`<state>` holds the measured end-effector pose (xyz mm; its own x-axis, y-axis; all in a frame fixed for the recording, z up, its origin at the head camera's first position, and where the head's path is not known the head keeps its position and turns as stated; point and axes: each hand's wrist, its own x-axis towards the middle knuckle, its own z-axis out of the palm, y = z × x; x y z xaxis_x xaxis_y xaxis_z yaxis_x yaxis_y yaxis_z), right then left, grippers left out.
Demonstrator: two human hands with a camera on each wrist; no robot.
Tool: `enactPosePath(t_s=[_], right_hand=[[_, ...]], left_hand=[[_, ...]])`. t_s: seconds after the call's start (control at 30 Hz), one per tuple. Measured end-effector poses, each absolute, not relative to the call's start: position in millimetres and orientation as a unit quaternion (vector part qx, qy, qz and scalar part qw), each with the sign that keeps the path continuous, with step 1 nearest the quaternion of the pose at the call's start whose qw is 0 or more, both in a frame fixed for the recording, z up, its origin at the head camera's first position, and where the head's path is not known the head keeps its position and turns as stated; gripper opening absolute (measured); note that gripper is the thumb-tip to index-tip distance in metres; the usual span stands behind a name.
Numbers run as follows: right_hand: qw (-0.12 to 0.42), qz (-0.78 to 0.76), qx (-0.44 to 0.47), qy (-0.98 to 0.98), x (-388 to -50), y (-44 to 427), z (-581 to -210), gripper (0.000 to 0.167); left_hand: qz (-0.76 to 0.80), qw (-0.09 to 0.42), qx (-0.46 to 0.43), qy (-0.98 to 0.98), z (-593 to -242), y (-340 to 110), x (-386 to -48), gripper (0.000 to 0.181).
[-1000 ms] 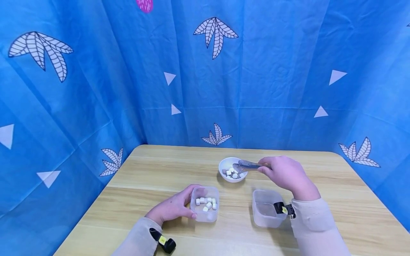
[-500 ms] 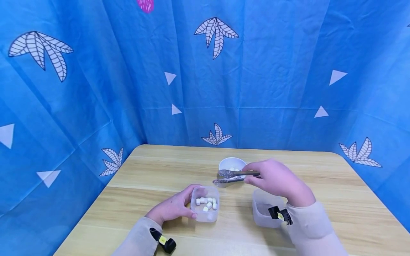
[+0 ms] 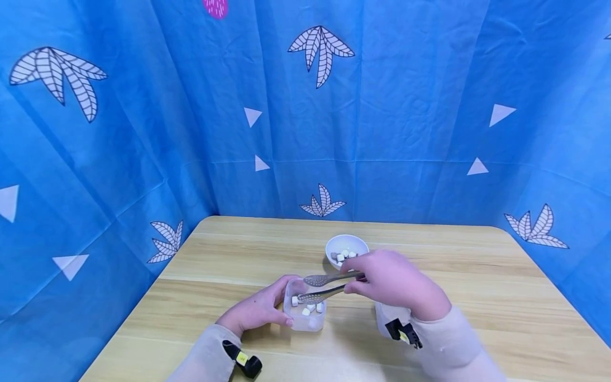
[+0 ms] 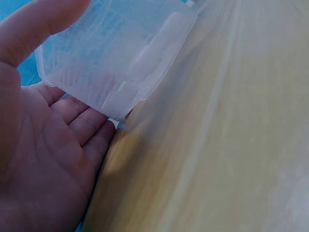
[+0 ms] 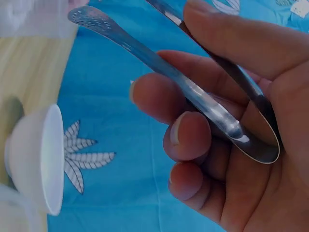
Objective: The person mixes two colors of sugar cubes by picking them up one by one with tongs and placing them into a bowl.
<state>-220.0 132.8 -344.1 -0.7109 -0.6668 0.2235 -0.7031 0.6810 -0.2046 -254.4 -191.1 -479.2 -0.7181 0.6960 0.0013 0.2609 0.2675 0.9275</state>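
Note:
Metal tongs (image 5: 193, 92) lie in my right hand (image 3: 393, 284), its fingers and thumb curled round the arms. Their perforated tips are apart over the left clear plastic container (image 3: 310, 322), and no cube shows between them. Several small white cubes (image 3: 306, 312) lie in that container, partly covered by the tongs. My left hand (image 3: 260, 307) grips the container's left side, thumb in front and fingers behind; the left wrist view shows the palm (image 4: 48, 150) beside the clear wall (image 4: 96, 58). Behind stands a white bowl (image 3: 340, 240) with more white cubes (image 3: 340, 258).
A second clear container (image 3: 382, 321) stands on the right, mostly hidden under my right wrist. Everything stands on a light wooden table (image 3: 258, 244). A blue patterned curtain (image 3: 406, 132) hangs behind and beside it.
My right hand has brought the tongs from the bowl toward the left and nearer, over the left container. The tongs' tips have spread since the earliest frame. My left hand has stayed in place.

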Motion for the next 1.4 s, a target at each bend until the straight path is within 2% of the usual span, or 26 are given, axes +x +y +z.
enactPosePath(t_s=[0.47, 0.77, 1.0, 1.4], right_hand=[[0.109, 0.063, 0.375, -0.919, -218, 100, -365, 0.017], [0.111, 0.053, 0.369, -0.921, -218, 91, -376, 0.022], [0.103, 0.060, 0.392, -0.912, -215, 89, -375, 0.018], [0.100, 0.055, 0.371, -0.922, -214, 87, -376, 0.017]], left_hand=[[0.533, 0.218, 0.328, 0.749, -477, -191, -256, 0.084], [0.520, 0.219, 0.317, 0.762, -477, -191, -255, 0.084], [0.526, 0.213, 0.326, 0.756, -479, -192, -254, 0.084], [0.530, 0.223, 0.311, 0.757, -477, -191, -253, 0.082]])
